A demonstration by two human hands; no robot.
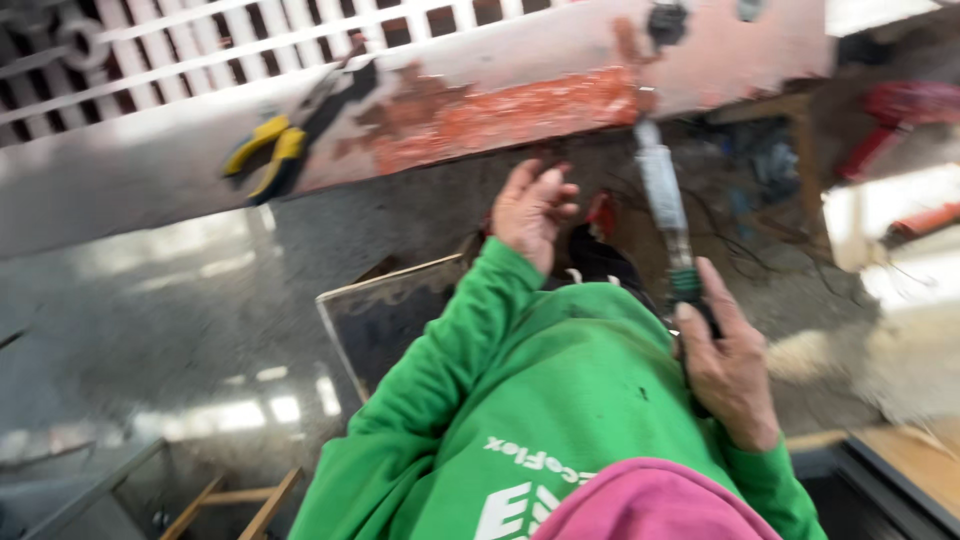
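Overhead, a rusty beam's (520,110) edge is meeting the tool (665,195), right hand (730,375) gripping its handle; left hand (532,210) is hanging loosely released; pliers (268,150) resting above.

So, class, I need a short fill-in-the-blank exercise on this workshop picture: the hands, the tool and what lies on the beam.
1. The right hand grips a long tool whose tip meets the ____ paint patch on the beam.
2. The left hand is ____, holding nothing.
3. The pliers lying on the beam have ____ handles.
4. The sleeves are ____.

Missing words: red; open; yellow; green
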